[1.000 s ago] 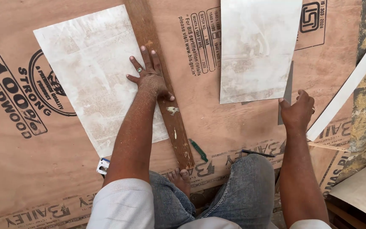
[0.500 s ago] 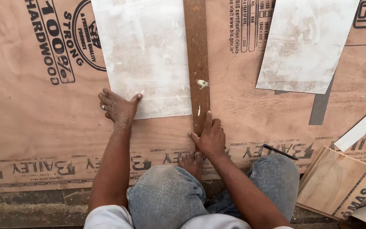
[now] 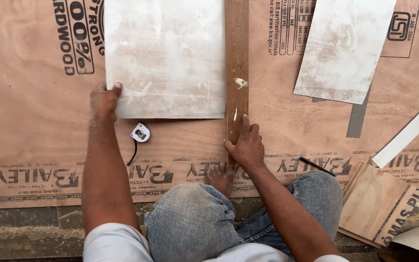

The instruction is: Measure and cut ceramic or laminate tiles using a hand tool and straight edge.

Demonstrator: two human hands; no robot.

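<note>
A large printed plywood sheet (image 3: 35, 121) lies flat and fills most of the view, with a strip of bare floor along its near edge. The person squats at that edge, knees in worn jeans, one bare foot (image 3: 219, 177) resting on the plywood.

The left arm extends straight forward. The left hand (image 3: 104, 101) sits at the near left corner of a whitish laminate sheet (image 3: 166, 58), fingers curled loosely together, thumb tip pressing on the sheet's edge. The grip is a light pinch at the corner, not a full grasp.

The right arm angles forward and inward. The right hand (image 3: 246, 145) lies palm down at the near end of a long wooden batten (image 3: 237, 63), fingers narrowly spread and touching it. The batten lies just beside the sheet's right edge.

A small tape measure (image 3: 140, 132) rests near the sheet's near edge, between the hands. A second whitish sheet (image 3: 340, 48) lies well apart, upper right. Plywood offcuts (image 3: 374, 204) lie at right.
</note>
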